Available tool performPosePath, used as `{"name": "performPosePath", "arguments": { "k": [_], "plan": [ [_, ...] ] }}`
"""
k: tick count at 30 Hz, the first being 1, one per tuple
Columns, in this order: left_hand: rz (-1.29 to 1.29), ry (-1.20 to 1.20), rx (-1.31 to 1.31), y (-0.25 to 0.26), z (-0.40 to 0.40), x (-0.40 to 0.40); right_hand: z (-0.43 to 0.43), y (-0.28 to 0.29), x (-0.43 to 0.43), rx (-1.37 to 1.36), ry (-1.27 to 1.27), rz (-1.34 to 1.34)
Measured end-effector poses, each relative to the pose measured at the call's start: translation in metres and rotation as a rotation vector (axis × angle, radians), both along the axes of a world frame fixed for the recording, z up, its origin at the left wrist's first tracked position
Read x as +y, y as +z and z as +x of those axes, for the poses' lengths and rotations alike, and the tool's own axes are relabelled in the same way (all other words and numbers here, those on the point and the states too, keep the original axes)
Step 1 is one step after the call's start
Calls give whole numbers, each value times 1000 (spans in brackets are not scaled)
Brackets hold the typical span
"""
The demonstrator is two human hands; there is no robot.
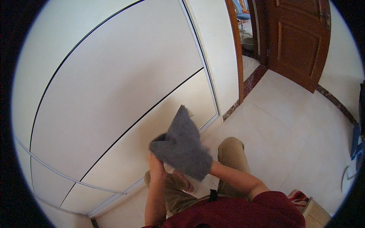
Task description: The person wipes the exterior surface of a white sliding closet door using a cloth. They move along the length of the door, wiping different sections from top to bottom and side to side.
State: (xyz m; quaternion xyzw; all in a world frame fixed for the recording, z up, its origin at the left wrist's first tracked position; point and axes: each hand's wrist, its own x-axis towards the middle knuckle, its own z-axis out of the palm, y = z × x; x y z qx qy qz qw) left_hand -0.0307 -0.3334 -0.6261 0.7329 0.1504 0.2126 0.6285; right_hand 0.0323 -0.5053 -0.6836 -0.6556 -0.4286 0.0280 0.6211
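Observation:
A dark grey cloth, folded and blurred in places, is in my hands in front of my knees. My left hand grips its lower left edge, with the fingers partly under the fabric. The cloth covers nearly all of my right hand on the other side, so its fingers are hidden and how it meets the cloth cannot be told. One corner of the fabric points up towards the pale sliding door panel.
The pale panels with metal frames stand close on the left. A brown wooden door stands ajar at the upper right, beside a doorway showing a blue chair. A red striped cloth and a woven-topped piece lie at the lower right.

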Motion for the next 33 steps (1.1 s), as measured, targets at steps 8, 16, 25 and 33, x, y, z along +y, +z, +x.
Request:
{"name": "performPosePath", "arguments": {
  "k": [8, 16, 25, 33],
  "plan": [
    [-280, -205, -727, 156, 3, 33, 10, 27, -8, -272, 32, -284],
    [1683, 703, -172, 226, 133, 119, 95, -44, -23, -286, -18, -464],
    [1883, 277, -356, 270, 239, 78, 134, -85, -36, -387, -142, -909],
    [1761, 439, -853, 342, 314, 69, 128, -102, -28, -425, -202, -773]
  ]
}}
